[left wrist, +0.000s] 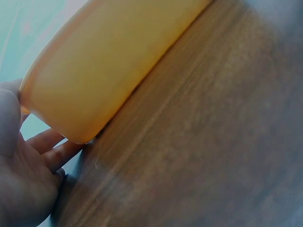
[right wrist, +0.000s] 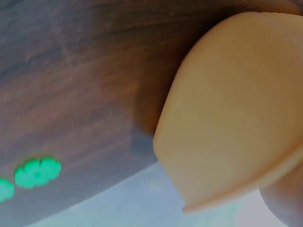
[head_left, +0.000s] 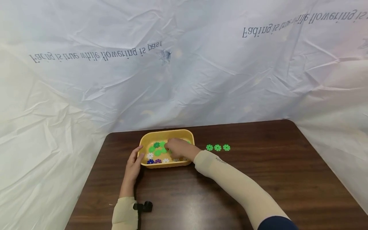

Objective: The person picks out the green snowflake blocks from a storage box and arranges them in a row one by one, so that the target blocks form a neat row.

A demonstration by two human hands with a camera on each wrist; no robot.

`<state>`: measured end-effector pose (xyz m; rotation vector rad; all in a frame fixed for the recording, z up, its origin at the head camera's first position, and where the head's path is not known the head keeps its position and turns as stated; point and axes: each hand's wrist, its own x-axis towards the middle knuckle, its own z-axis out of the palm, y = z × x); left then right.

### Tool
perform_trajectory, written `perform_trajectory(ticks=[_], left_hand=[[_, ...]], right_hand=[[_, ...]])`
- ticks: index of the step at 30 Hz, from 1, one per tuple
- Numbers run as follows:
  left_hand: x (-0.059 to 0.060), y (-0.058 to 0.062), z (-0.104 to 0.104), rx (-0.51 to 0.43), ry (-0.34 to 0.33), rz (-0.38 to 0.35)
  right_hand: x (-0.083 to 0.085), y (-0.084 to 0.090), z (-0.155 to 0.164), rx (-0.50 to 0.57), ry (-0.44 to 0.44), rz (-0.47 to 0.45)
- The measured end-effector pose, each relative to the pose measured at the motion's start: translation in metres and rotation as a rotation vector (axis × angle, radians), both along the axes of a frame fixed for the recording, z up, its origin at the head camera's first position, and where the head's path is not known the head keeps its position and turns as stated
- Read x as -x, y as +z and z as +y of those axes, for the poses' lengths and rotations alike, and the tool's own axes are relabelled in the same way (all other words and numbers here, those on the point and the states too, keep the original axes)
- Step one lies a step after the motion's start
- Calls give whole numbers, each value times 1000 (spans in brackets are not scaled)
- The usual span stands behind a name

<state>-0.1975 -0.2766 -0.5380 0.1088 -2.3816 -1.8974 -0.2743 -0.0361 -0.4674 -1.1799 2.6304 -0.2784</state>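
A yellow plastic basket stands near the table's back edge, with green, white, blue and purple flower-shaped plastic discs inside. My left hand grips its left end; in the left wrist view the thumb lies at the rim and the fingers reach round the outside of the wall. Inside the basket, my right hand reaches down among the light green discs. Its fingertips are partly hidden, so whether they pinch a disc cannot be made out. The basket's outer wall covers most of that hand in the right wrist view.
Three green flower-shaped discs lie in a row on the dark wooden table, right of the basket. A pale printed sheet hangs behind the table and along its sides. A black strap mount sits on the left forearm.
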Motion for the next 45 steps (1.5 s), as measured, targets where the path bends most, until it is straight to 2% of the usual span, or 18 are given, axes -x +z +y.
perform_trajectory(ticks=[7,15,19,31,39,45], left_hand=[[0,4,-2,0,7,-33],[-10,33,7,-2,-17,-59],[-12,37,9,7,-9,-56],[-20,34,10,-4,-3,-63],[-17,34,10,-9,-3,-65],[-7,14,5,-8,12,-44]], right_hand=[[-6,14,10,12,73,7],[-12,26,19,14,147,7],[-12,36,29,16,178,9],[-13,55,76,62,162,10],[-10,46,109,61,91,-19],[-11,44,134,54,44,-24]])
